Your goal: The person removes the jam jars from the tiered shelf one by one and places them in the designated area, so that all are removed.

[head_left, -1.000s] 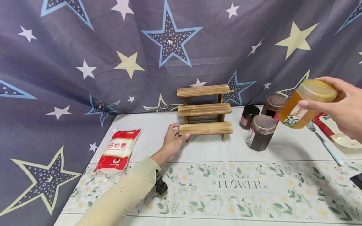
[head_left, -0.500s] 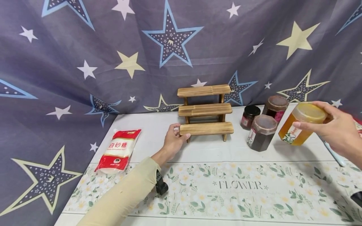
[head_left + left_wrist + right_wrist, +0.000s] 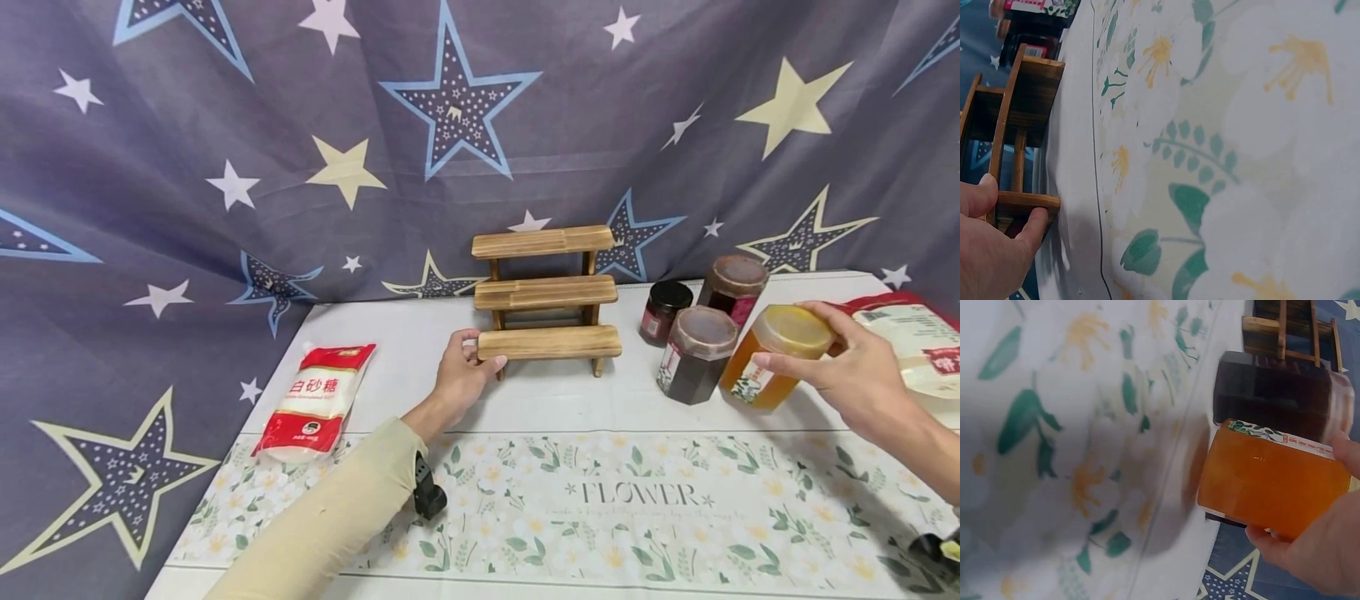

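Note:
My right hand (image 3: pixel 855 358) grips a jar of amber honey (image 3: pixel 767 379) near its yellow lid, thumb on the near side. The jar stands nearly upright, close beside a dark octagonal jar (image 3: pixel 693 367); whether its base touches the table cannot be told. In the right wrist view the honey jar (image 3: pixel 1272 478) lies in the fingers next to the dark jar (image 3: pixel 1272 390). My left hand (image 3: pixel 461 375) holds the left end of the lowest step of a three-step wooden stand (image 3: pixel 547 342). In the left wrist view its thumb and finger pinch the wooden step (image 3: pixel 1029 200).
Behind the dark jar are a small black-lidded jar (image 3: pixel 664 312) and another dark jar (image 3: pixel 735 287). A red-and-white sugar bag (image 3: pixel 315 400) lies at the left. Another red-and-cream bag (image 3: pixel 911 342) lies at the right. A starry curtain (image 3: pixel 337 100) hangs behind the table.
My right hand has brought the honey jar down and left, from above the table to beside the dark jar, and the jar is less tilted. My left hand stays on the stand.

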A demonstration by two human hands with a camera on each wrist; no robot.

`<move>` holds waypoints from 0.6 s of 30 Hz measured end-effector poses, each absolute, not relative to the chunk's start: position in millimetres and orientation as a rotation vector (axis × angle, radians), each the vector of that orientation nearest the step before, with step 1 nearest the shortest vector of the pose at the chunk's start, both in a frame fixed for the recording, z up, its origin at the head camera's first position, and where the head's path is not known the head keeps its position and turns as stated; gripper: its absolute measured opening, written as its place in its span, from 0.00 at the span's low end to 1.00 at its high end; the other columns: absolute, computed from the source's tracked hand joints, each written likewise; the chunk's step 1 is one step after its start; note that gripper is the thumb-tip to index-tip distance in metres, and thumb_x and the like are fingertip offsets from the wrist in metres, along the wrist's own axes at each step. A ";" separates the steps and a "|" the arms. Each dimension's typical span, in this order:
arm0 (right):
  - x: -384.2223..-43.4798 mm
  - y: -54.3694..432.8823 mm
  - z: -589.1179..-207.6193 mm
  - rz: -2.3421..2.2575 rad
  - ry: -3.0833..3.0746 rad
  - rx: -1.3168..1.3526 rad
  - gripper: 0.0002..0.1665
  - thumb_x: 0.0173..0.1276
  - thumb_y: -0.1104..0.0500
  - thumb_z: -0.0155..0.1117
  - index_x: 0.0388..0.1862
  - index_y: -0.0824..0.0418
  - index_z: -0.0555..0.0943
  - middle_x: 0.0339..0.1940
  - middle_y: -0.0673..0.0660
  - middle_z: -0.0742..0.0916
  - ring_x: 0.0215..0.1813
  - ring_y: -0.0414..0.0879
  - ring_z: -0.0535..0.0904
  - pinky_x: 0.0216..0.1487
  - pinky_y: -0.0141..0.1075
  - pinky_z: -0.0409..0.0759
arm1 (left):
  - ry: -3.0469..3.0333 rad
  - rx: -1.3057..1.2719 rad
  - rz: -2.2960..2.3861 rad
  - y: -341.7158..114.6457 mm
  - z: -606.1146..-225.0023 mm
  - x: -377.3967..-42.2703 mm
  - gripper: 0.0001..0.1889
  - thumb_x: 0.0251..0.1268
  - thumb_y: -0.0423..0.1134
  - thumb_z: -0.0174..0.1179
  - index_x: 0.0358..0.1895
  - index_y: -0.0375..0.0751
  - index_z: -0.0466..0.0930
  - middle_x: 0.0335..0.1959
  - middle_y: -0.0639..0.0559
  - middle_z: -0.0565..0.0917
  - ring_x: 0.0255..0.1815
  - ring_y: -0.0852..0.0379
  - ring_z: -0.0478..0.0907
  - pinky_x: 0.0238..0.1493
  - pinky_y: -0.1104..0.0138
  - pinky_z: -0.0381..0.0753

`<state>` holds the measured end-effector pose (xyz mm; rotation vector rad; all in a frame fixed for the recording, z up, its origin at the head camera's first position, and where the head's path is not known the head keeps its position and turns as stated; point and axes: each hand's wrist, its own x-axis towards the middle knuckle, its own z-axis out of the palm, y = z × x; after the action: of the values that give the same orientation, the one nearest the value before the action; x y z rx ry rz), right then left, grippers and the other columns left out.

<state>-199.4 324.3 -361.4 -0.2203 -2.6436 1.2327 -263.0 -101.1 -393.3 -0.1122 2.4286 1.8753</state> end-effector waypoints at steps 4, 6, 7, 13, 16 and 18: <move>-196.9 323.3 -366.5 1.235 -2.644 -0.197 0.54 0.53 0.45 0.77 0.75 0.55 0.60 0.50 0.56 0.72 0.40 0.39 0.67 0.28 0.24 0.71 | 2.439 -0.107 1.863 -101.3 -393.0 -262.3 0.33 0.64 0.34 0.64 0.69 0.40 0.58 0.52 0.42 0.80 0.48 0.51 0.78 0.42 0.65 0.79; -196.4 322.8 -368.5 1.231 -2.649 -0.193 0.54 0.53 0.44 0.77 0.75 0.54 0.61 0.50 0.56 0.72 0.40 0.38 0.67 0.28 0.24 0.71 | 2.444 -0.103 1.855 -101.3 -392.8 -262.0 0.33 0.64 0.35 0.64 0.69 0.40 0.58 0.52 0.42 0.80 0.48 0.51 0.78 0.42 0.65 0.78; -196.3 322.4 -369.3 1.230 -2.651 -0.196 0.53 0.53 0.44 0.77 0.74 0.53 0.61 0.50 0.56 0.73 0.40 0.39 0.67 0.28 0.25 0.71 | 2.446 -0.102 1.853 -101.4 -392.3 -261.5 0.33 0.64 0.34 0.64 0.69 0.40 0.58 0.52 0.42 0.80 0.48 0.51 0.78 0.42 0.65 0.78; -197.8 321.0 -372.0 1.208 -2.657 -0.164 0.52 0.53 0.43 0.76 0.73 0.52 0.62 0.51 0.58 0.73 0.41 0.39 0.68 0.28 0.24 0.71 | 2.432 -0.105 1.867 -101.8 -391.0 -261.0 0.33 0.64 0.34 0.63 0.69 0.40 0.58 0.54 0.42 0.79 0.50 0.50 0.79 0.45 0.62 0.79; -198.0 321.5 -372.7 1.174 -2.660 -0.127 0.53 0.54 0.44 0.76 0.74 0.54 0.61 0.53 0.59 0.73 0.41 0.38 0.68 0.29 0.22 0.70 | 2.417 -0.102 1.878 -101.5 -392.1 -262.2 0.33 0.64 0.34 0.63 0.69 0.40 0.57 0.55 0.42 0.79 0.50 0.50 0.79 0.47 0.61 0.79; -197.9 322.0 -373.1 1.167 -2.658 -0.104 0.52 0.54 0.44 0.76 0.74 0.55 0.60 0.53 0.59 0.72 0.41 0.38 0.67 0.30 0.21 0.69 | 2.411 -0.103 1.885 -101.2 -392.6 -262.7 0.32 0.64 0.34 0.63 0.69 0.41 0.58 0.55 0.42 0.79 0.50 0.50 0.79 0.47 0.61 0.79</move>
<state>-197.9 322.0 -373.1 -0.1036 -2.6585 1.1666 -262.7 -101.2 -392.6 -0.1026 2.4107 1.8850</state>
